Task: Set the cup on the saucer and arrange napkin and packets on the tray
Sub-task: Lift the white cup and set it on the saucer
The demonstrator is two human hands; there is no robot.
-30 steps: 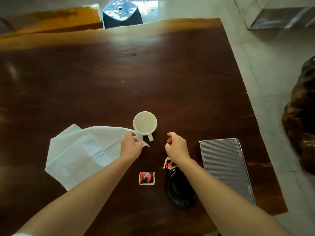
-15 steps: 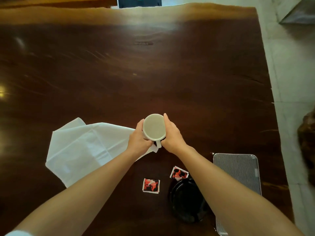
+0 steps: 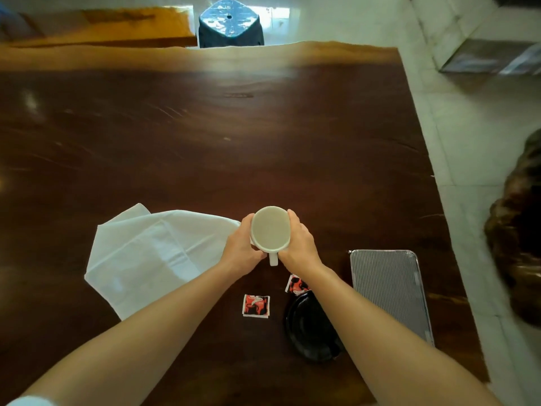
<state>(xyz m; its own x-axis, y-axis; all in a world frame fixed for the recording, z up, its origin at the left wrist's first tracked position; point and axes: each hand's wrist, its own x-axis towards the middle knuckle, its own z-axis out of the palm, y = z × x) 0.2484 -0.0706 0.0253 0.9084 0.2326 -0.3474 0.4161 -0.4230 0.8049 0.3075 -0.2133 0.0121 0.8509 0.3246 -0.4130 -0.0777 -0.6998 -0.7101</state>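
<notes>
Both hands, left hand (image 3: 244,249) and right hand (image 3: 298,244), wrapped their fingers snugly around the white cup (image 3: 270,230), which sat between the palms, handle toward the wrists, looking rigid, smooth, breakable and best gripped by its sides, black saucer (image 3: 307,329) below the right forearm.

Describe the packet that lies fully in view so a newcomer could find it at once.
On the dark wooden table, look near the front edge, between the person's two forearms. The red and black packet lies flat there, left of the black saucer. Unlike the second packet, no arm covers it.
</notes>
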